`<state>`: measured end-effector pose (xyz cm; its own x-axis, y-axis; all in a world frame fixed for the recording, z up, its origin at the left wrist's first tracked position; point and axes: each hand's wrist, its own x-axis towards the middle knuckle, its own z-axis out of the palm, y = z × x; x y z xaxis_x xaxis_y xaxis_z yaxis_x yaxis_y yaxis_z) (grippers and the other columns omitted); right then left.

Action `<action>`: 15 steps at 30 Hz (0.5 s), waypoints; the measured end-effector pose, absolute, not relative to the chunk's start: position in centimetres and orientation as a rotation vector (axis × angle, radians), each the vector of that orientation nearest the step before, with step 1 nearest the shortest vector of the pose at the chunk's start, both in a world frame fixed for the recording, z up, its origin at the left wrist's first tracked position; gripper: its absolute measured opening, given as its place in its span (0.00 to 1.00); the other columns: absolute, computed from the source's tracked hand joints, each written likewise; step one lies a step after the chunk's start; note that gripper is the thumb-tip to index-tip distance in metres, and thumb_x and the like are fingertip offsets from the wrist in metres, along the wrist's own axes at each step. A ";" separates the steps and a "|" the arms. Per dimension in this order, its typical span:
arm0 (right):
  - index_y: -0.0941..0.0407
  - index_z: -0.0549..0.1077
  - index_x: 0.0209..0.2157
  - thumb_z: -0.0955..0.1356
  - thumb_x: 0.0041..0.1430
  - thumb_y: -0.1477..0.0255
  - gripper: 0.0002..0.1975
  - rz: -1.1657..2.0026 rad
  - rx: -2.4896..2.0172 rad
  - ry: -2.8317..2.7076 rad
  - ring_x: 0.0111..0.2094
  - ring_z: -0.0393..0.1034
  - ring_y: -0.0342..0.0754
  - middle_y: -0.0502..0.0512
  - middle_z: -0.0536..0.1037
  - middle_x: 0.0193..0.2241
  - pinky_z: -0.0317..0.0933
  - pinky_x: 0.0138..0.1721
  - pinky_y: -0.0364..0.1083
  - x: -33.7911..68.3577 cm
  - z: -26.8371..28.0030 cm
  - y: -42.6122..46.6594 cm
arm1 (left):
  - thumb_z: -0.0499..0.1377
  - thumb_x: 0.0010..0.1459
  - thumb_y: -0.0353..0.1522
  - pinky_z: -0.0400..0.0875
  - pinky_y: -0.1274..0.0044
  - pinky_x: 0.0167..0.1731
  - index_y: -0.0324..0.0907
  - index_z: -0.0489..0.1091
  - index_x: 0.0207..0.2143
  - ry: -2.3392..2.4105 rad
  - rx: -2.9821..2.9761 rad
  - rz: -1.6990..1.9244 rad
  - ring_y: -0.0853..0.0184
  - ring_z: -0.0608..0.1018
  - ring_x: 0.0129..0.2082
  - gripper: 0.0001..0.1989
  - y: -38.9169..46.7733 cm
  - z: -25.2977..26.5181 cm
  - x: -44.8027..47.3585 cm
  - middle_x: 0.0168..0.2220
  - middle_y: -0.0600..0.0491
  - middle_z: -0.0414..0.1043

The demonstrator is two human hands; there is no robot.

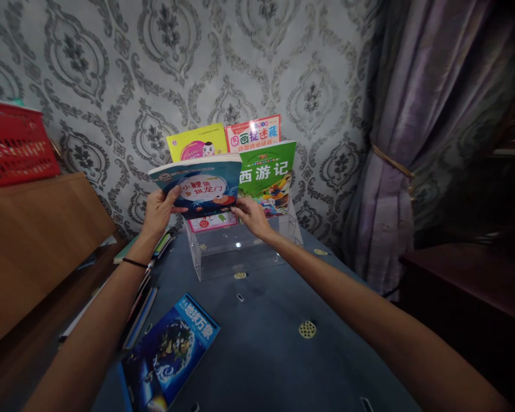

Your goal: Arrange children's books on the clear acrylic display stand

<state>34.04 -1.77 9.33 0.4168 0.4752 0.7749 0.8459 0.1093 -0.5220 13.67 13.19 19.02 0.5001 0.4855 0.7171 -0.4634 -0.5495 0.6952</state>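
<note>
Between my two hands is a dark blue picture book (206, 189) with a white oval on its cover, tilted and raised in front of a clear acrylic stand (223, 252). My left hand (161, 209) grips its left edge, thumb on the cover. At its lower right corner, my right hand (252, 216) pinches the edge. A green book (270, 171) stands in the rack just right of it. Behind rise a yellow book (197, 140) and a red-bordered book (257, 134). Part of a pink-edged book (214, 221) shows below the blue one, which hides the rest.
On the dark blue tablecloth (274, 326) lies a blue book with an earth picture (175, 349). More books (141, 317) are stacked along the left. A red basket (17, 143) sits on a wooden box (47, 229). A tied curtain (386, 189) hangs at right.
</note>
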 end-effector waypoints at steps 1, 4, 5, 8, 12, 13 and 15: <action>0.58 0.77 0.43 0.67 0.63 0.68 0.11 -0.416 -1.550 -1.216 0.38 0.73 0.52 0.59 0.80 0.37 0.66 0.40 0.48 34.0 9.3 -1.8 | 0.68 0.47 0.52 0.83 0.75 0.23 0.38 0.78 0.38 0.022 1.771 1.233 0.64 0.81 0.32 0.28 13.2 19.0 13.7 0.35 0.49 0.77; 0.59 0.77 0.44 0.67 0.64 0.69 0.12 -0.449 -1.620 -1.210 0.38 0.73 0.52 0.59 0.80 0.38 0.65 0.39 0.48 33.7 9.3 -1.8 | 0.68 0.46 0.52 0.82 0.76 0.23 0.38 0.78 0.38 0.031 1.737 1.273 0.65 0.80 0.31 0.28 13.2 19.2 13.8 0.34 0.50 0.77; 0.59 0.77 0.44 0.66 0.64 0.69 0.11 -0.464 -1.649 -1.208 0.37 0.72 0.52 0.59 0.80 0.38 0.64 0.39 0.47 33.5 9.5 -1.9 | 0.68 0.46 0.52 0.82 0.76 0.23 0.38 0.78 0.38 0.036 1.715 1.294 0.65 0.80 0.31 0.28 13.2 19.3 13.8 0.34 0.50 0.76; 0.59 0.78 0.41 0.66 0.66 0.68 0.11 -0.508 -1.755 -1.215 0.39 0.72 0.52 0.59 0.79 0.37 0.62 0.41 0.47 33.2 10.1 -1.8 | 0.68 0.47 0.52 0.82 0.76 0.22 0.39 0.78 0.37 0.056 1.658 1.359 0.66 0.80 0.30 0.27 13.3 19.6 13.9 0.35 0.51 0.76; 0.58 0.78 0.36 0.65 0.69 0.68 0.13 -0.550 -1.918 -1.205 0.40 0.72 0.53 0.62 0.79 0.38 0.59 0.41 0.46 32.7 10.8 -1.6 | 0.68 0.47 0.52 0.83 0.75 0.23 0.39 0.78 0.39 0.024 1.667 1.387 0.65 0.80 0.33 0.27 13.4 20.0 13.9 0.37 0.50 0.77; 0.58 0.79 0.35 0.65 0.69 0.67 0.13 -0.556 -1.959 -1.197 0.40 0.72 0.53 0.62 0.79 0.38 0.58 0.40 0.46 32.6 10.9 -1.6 | 0.68 0.47 0.52 0.83 0.75 0.24 0.40 0.78 0.40 0.009 1.684 1.379 0.64 0.81 0.34 0.27 13.3 20.0 14.0 0.37 0.50 0.77; 0.58 0.79 0.35 0.64 0.70 0.67 0.14 -0.561 -2.031 -1.179 0.39 0.73 0.54 0.63 0.80 0.38 0.57 0.38 0.46 32.4 10.9 -1.7 | 0.68 0.47 0.52 0.84 0.74 0.26 0.40 0.78 0.39 -0.007 1.726 1.362 0.64 0.81 0.35 0.27 13.2 20.0 14.0 0.36 0.51 0.78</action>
<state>32.38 -1.73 10.95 0.4891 0.5630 0.6662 0.8721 -0.3302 -0.3611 14.02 13.22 19.96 0.3912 0.4973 0.7744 -0.5051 -0.5874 0.6323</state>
